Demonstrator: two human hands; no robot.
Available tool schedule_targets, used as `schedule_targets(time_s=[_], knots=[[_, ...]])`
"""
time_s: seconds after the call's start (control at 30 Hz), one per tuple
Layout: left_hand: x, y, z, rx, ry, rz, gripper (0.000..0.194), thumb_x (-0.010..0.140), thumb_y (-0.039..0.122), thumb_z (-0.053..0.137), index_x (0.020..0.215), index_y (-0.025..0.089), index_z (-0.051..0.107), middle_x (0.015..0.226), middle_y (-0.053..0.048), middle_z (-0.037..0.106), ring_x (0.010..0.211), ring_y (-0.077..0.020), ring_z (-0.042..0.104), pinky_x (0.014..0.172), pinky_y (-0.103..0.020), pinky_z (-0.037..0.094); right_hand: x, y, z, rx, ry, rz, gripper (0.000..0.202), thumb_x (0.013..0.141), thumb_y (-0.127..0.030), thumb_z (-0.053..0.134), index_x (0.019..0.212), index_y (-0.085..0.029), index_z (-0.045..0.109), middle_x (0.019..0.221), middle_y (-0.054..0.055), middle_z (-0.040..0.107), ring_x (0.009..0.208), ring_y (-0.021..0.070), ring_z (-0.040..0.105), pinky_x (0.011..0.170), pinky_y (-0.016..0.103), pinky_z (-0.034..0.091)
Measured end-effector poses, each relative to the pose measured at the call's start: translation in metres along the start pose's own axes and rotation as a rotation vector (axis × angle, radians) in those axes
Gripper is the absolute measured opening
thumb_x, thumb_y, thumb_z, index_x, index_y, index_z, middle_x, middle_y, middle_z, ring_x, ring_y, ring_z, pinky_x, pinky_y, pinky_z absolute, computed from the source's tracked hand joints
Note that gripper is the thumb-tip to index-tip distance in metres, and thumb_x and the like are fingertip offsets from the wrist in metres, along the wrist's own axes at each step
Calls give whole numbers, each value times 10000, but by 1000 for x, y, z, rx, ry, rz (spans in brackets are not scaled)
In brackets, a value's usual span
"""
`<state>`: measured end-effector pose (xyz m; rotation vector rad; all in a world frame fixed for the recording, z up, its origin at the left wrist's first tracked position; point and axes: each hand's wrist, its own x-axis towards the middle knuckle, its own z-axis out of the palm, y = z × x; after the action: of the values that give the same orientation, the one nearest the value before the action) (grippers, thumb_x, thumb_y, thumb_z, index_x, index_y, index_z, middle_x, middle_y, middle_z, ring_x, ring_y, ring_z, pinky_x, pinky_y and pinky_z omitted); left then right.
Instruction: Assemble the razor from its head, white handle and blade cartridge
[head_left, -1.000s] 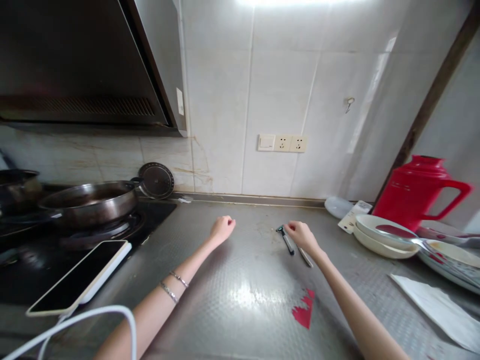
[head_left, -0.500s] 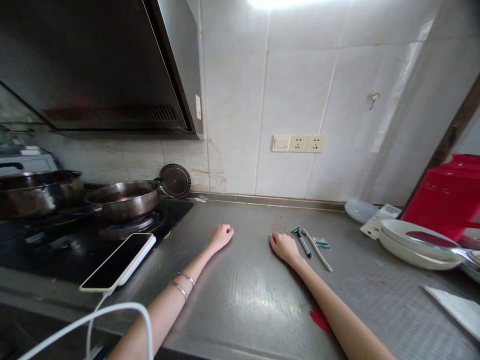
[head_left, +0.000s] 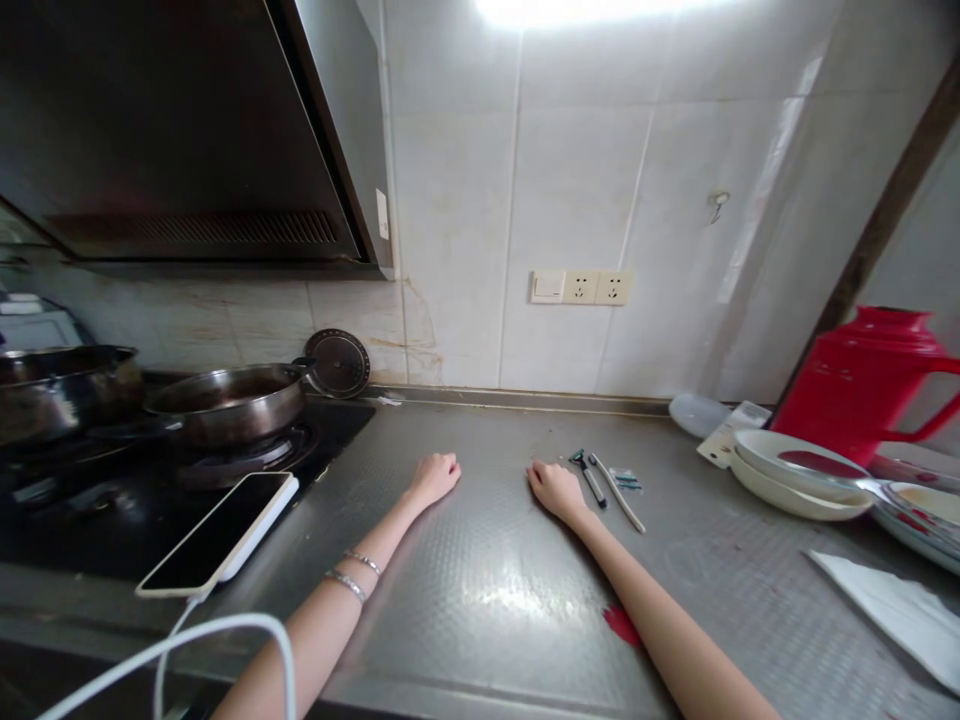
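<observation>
My left hand [head_left: 436,474] rests on the steel counter [head_left: 480,590] with its fingers curled into a loose fist, holding nothing. My right hand [head_left: 553,488] lies palm down on the counter, fingers loosely curled under, and nothing is in it. Just to the right of my right hand lie a dark razor [head_left: 588,476], a thin white stick [head_left: 617,492] and a small clear packet [head_left: 625,480]. None of them touches my hand.
A phone [head_left: 219,531] on a white cable [head_left: 195,640] lies on the stove's edge at left. Two pans [head_left: 225,402] sit on the burners under a range hood [head_left: 180,130]. At right are stacked bowls [head_left: 795,473], a red thermos jug [head_left: 862,385] and white paper [head_left: 892,612].
My right hand has come off the razor and moved left, settling flat on the counter. The left hand stays put. The view has shifted slightly.
</observation>
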<state>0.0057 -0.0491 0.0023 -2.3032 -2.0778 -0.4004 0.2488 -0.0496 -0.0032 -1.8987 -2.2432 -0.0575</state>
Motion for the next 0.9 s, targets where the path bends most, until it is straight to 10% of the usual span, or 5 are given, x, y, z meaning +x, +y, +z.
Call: schedule_targets(time_s=[0.9], knots=[[0,-1,0,11,5,17,250,841,317,382,780,205,596,802,-63,663,761,-188,608,627,-247,360,11,12,-12,208,-12,11,382,887,-387,331,819,-160,630,807,80,679,753,148,616,629,196,373]])
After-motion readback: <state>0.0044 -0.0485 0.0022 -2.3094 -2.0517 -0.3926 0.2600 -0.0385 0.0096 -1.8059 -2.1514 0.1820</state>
